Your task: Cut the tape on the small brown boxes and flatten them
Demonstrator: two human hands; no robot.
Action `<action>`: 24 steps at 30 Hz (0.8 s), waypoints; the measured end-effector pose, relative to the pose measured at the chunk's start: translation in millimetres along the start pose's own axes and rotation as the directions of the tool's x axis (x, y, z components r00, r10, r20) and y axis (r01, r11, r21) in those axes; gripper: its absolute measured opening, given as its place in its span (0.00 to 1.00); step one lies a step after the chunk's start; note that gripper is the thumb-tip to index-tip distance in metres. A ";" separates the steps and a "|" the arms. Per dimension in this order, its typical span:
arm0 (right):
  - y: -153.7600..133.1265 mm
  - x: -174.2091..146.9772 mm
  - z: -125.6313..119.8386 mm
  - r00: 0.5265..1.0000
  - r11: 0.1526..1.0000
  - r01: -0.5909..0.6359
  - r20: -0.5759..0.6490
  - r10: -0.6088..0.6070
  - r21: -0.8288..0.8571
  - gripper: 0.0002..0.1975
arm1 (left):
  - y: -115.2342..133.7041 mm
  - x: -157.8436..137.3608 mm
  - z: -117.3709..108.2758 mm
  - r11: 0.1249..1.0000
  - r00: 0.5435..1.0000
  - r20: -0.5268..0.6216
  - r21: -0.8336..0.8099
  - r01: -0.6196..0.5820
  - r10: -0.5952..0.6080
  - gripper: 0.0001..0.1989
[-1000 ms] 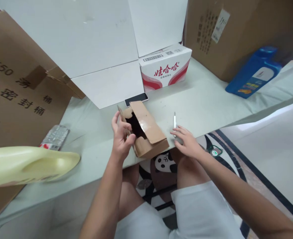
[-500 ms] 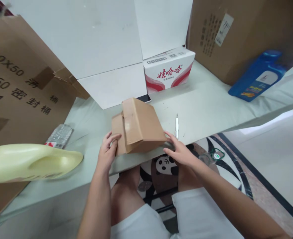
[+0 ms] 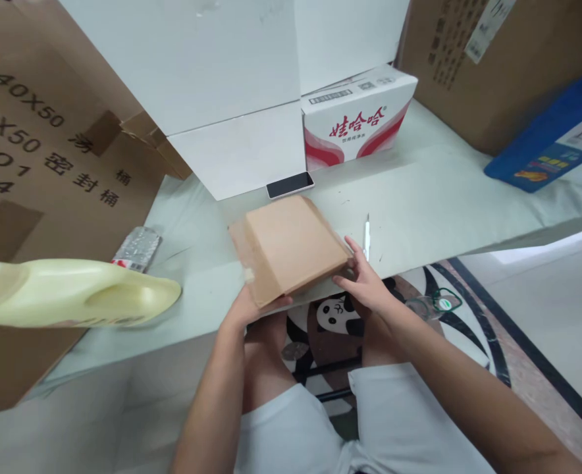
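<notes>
A small brown cardboard box, with a strip of clear tape along its left side, lies tilted at the table's near edge. My left hand grips its near left corner, the fingers partly hidden under it. At the right corner my right hand holds the box between thumb and fingers, with the index finger sticking out past the edge. Just beyond that hand lies a slim white pen-shaped tool with a pointed tip. A phone rests flat behind the box.
White cartons and a red-and-white carton stand at the back. Left are a large cardboard box, a pale yellow bottle and a clear plastic package. A blue bottle lies right, before another large box.
The cardboard box has been tipped over so a broad flat face now points up. My left hand has shifted from its left side to under the near left corner. More of the phone shows.
</notes>
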State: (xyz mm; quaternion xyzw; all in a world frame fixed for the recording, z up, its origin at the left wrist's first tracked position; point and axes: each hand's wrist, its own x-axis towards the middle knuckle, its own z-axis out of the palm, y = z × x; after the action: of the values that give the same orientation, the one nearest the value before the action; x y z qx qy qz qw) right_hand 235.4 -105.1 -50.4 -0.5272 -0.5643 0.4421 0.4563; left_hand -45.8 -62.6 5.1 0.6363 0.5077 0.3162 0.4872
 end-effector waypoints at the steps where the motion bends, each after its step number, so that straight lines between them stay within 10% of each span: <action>1: -0.7 -0.6 -1.8 0.999 1.000 0.021 -0.035 -0.022 -0.008 0.48 | -3.7 -0.9 1.7 1.000 0.999 -0.046 -0.014 -0.011 0.010 0.31; 9: -34.6 10.7 -19.4 0.986 0.973 0.129 0.125 -0.106 -0.194 0.52 | -48.3 -22.2 -3.6 0.953 0.978 -0.136 -0.282 0.114 -0.158 0.33; 21: -26.4 -14.6 -10.8 0.995 0.991 0.098 -0.013 -0.097 0.092 0.48 | -10.0 -28.2 13.7 0.991 0.918 -0.384 -0.118 0.058 -0.099 0.29; 24: -31.6 -18.7 -12.2 0.996 0.997 0.079 -0.039 -0.078 0.018 0.31 | -5.3 -42.8 11.4 0.987 0.960 -0.235 -0.076 0.141 -0.155 0.24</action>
State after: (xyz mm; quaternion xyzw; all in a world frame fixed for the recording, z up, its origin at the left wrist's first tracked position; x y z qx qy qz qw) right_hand 241.9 -125.1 -18.0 -0.5083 -0.5714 0.4191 0.4893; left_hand -49.5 -106.8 0.4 0.5391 0.5994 0.3682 0.4631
